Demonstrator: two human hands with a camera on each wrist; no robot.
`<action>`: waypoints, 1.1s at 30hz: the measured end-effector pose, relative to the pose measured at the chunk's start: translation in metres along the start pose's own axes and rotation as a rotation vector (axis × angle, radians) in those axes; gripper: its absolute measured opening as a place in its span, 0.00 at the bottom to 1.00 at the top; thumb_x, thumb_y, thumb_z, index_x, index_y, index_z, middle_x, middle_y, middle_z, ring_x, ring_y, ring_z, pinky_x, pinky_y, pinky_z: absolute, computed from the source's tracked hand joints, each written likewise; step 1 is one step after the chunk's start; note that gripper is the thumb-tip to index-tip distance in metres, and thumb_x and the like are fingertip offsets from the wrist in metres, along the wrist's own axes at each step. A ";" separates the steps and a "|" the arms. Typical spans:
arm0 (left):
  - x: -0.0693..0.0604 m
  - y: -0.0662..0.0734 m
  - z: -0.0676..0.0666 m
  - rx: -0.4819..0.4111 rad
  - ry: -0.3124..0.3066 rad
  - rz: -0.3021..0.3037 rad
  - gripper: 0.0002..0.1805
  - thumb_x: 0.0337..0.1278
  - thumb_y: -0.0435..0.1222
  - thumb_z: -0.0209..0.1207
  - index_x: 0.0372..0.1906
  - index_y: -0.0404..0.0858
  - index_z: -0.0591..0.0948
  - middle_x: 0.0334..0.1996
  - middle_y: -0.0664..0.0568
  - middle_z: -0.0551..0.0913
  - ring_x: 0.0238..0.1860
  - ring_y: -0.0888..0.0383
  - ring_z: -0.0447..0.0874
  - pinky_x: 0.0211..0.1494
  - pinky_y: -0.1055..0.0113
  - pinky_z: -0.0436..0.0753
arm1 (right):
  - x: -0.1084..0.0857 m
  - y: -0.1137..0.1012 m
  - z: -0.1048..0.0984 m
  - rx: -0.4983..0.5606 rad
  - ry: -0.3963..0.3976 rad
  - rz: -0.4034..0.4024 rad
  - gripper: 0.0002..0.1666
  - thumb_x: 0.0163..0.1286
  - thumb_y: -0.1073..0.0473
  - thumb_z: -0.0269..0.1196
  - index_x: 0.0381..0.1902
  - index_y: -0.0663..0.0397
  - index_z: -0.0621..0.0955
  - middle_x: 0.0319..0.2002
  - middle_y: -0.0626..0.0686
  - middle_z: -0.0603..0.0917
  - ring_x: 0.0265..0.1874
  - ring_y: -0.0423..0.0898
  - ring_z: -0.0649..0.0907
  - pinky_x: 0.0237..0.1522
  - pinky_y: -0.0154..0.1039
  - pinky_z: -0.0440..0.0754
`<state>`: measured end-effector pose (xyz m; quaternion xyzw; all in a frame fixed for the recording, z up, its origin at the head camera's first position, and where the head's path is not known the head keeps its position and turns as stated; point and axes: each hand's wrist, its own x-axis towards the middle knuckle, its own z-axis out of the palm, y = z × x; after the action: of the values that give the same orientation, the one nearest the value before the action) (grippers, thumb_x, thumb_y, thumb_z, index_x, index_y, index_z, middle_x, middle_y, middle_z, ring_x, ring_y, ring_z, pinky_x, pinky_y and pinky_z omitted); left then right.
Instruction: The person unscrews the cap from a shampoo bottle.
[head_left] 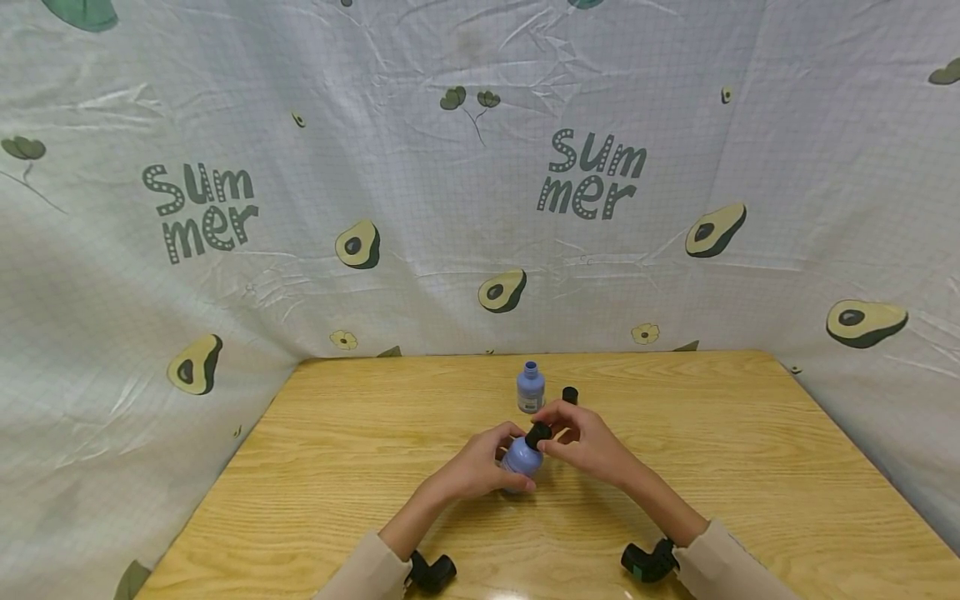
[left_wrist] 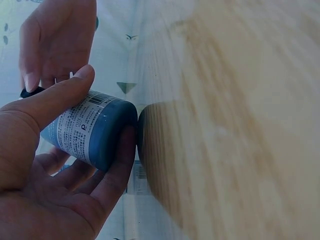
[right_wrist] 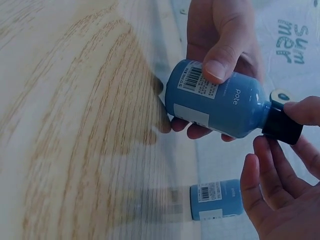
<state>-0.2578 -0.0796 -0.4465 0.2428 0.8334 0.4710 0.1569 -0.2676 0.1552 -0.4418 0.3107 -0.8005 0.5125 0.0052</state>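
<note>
My left hand point(head_left: 480, 467) grips a small blue-violet bottle point(head_left: 522, 457) round its body, with the thumb on the near side. The bottle is tilted, its neck leaning to the right, and its printed label point(left_wrist: 80, 122) shows in the left wrist view. A black cap point(right_wrist: 282, 125) sits on the bottle's neck. Between thumb and fingertips my right hand point(head_left: 587, 444) pinches this cap. Behind the hands, a second bottle point(head_left: 531, 390) of the same kind stands upright with an uncapped mouth. Another black cap point(head_left: 570, 395) is just right of it, partly hidden by the right hand.
The wooden table point(head_left: 360, 433) ends at a pale curtain point(head_left: 420, 167) printed with avocados, which hangs behind it and along both sides. Black wrist devices point(head_left: 432, 573) are worn at both sleeves, close to the table's near side.
</note>
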 end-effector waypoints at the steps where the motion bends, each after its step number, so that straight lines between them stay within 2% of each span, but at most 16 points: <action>1: 0.000 0.000 0.000 0.001 0.000 0.000 0.30 0.55 0.38 0.76 0.61 0.42 0.76 0.55 0.46 0.83 0.53 0.54 0.84 0.53 0.59 0.84 | 0.000 0.000 0.000 0.000 -0.001 0.001 0.19 0.71 0.62 0.68 0.57 0.61 0.81 0.50 0.58 0.85 0.43 0.39 0.82 0.43 0.34 0.84; 10: 0.000 -0.001 0.001 0.003 -0.006 0.005 0.30 0.55 0.38 0.75 0.61 0.42 0.76 0.55 0.46 0.82 0.52 0.54 0.84 0.51 0.60 0.84 | 0.000 0.000 0.001 0.005 0.008 0.028 0.18 0.71 0.59 0.69 0.56 0.59 0.82 0.45 0.56 0.85 0.41 0.38 0.82 0.43 0.34 0.84; 19: 0.000 -0.001 0.000 0.003 -0.004 -0.001 0.30 0.55 0.38 0.75 0.61 0.42 0.76 0.55 0.46 0.82 0.53 0.54 0.84 0.53 0.58 0.84 | 0.000 0.000 0.000 -0.013 -0.010 0.017 0.19 0.71 0.60 0.69 0.57 0.59 0.81 0.49 0.57 0.85 0.44 0.40 0.82 0.44 0.34 0.84; 25: 0.000 -0.001 0.000 0.002 -0.001 -0.003 0.30 0.55 0.38 0.76 0.61 0.42 0.76 0.54 0.46 0.83 0.51 0.55 0.84 0.52 0.60 0.84 | 0.000 0.000 0.001 -0.004 0.005 0.046 0.18 0.71 0.58 0.69 0.56 0.57 0.82 0.46 0.55 0.85 0.42 0.40 0.81 0.43 0.34 0.83; 33: 0.000 -0.001 0.000 -0.007 -0.002 0.003 0.30 0.55 0.38 0.75 0.61 0.42 0.76 0.54 0.46 0.83 0.52 0.55 0.84 0.51 0.60 0.84 | 0.000 -0.001 0.000 0.005 -0.012 0.021 0.19 0.72 0.60 0.68 0.57 0.60 0.81 0.48 0.58 0.85 0.43 0.39 0.82 0.43 0.34 0.83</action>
<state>-0.2581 -0.0800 -0.4469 0.2440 0.8312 0.4740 0.1581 -0.2675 0.1553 -0.4408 0.3054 -0.8024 0.5126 -0.0055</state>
